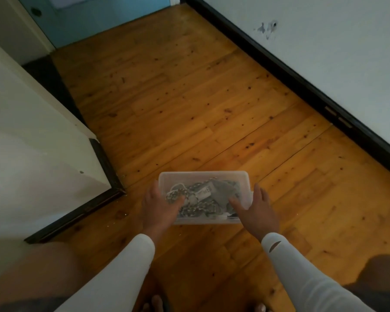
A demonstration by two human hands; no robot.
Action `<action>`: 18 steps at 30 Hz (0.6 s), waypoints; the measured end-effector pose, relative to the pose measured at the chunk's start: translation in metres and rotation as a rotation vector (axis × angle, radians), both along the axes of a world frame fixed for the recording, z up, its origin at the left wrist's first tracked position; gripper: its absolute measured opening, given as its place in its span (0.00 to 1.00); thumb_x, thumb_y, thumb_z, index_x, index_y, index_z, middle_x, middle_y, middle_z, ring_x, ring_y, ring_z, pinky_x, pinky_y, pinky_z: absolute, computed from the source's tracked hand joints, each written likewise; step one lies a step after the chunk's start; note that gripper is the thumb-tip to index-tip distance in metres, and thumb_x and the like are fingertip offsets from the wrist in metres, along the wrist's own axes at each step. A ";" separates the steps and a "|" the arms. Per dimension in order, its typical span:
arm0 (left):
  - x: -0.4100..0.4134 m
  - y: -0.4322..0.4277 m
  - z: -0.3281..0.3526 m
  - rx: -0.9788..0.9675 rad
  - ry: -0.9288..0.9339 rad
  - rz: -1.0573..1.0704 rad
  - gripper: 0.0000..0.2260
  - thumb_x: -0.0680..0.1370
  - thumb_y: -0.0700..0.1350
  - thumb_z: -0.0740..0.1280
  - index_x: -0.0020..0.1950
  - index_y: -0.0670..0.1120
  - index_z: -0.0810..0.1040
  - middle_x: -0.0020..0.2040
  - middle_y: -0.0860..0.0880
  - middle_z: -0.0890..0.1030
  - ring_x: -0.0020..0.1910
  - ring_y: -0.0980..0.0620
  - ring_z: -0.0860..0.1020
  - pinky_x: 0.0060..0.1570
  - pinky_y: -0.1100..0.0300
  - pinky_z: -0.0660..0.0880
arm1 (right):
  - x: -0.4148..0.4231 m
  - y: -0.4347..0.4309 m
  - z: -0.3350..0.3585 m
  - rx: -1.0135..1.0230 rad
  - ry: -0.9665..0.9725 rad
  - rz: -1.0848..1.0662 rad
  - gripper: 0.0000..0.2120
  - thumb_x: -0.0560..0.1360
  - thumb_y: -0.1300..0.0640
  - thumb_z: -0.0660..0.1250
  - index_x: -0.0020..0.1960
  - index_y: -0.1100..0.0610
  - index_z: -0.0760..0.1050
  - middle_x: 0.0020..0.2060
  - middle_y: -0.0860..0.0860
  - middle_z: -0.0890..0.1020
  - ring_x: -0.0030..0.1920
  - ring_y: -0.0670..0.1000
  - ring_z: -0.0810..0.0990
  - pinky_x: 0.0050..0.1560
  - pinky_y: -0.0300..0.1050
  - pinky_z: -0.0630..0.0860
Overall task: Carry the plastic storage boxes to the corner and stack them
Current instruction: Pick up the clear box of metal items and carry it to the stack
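Observation:
A clear plastic storage box (206, 179) with a lid is held in front of me above the wooden floor. Through its lid I see tangled cords and small grey items. My left hand (161, 207) grips its left side, thumb over the lid. My right hand (256, 208) grips the right side, fingers spread across the lid's near corner. Both arms wear white sleeves. No other storage box is in view.
Wooden floor (189, 97) stretches ahead to a blue door (99, 19). A white wall with black skirting (302, 82) runs along the right. A white wall corner (43, 131) juts in from the left. My bare toes (155, 302) show at the bottom.

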State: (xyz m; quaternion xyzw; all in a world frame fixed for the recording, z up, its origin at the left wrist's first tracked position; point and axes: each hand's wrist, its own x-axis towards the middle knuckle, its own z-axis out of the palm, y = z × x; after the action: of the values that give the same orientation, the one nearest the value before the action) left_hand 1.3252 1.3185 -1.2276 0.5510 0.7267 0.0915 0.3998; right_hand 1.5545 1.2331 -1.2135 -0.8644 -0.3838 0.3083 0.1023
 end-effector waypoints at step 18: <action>-0.003 -0.004 -0.016 -0.066 -0.345 0.140 0.39 0.71 0.52 0.75 0.77 0.57 0.58 0.66 0.50 0.73 0.59 0.51 0.74 0.36 0.67 0.69 | -0.007 -0.007 -0.009 0.217 0.212 -0.080 0.36 0.76 0.45 0.67 0.77 0.55 0.56 0.76 0.52 0.59 0.73 0.55 0.60 0.69 0.55 0.64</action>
State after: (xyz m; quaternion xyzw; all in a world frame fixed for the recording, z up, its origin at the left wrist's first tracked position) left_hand 1.3225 1.3148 -1.2431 0.4617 0.6868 0.1881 0.5289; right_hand 1.5479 1.2265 -1.2228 -0.8256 -0.3671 0.3502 0.2471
